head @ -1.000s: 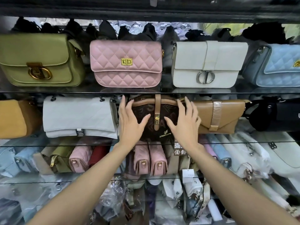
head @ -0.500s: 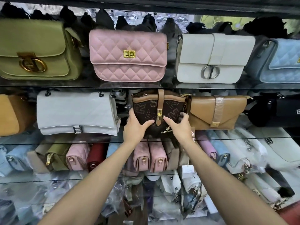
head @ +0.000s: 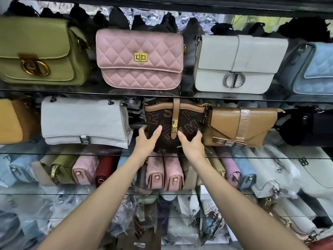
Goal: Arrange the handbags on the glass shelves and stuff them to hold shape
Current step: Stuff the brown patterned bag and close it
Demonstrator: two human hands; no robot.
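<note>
A dark brown handbag with tan trim, stitched letters and a gold clasp stands on the middle glass shelf. My left hand holds its lower left side, thumb on the front. My right hand holds its lower right side, thumb near the tan strap. A grey quilted bag stands to its left and a tan envelope bag touches its right side.
The top shelf carries an olive bag, a pink quilted bag, a white bag and a light blue bag. A black bag sits far right. Lower shelves hold several packed bags and plastic wrapping.
My hands slid from flat on the brown bag's front down to its lower corners and now hold it. The bag has shifted back, upright between its neighbours.
</note>
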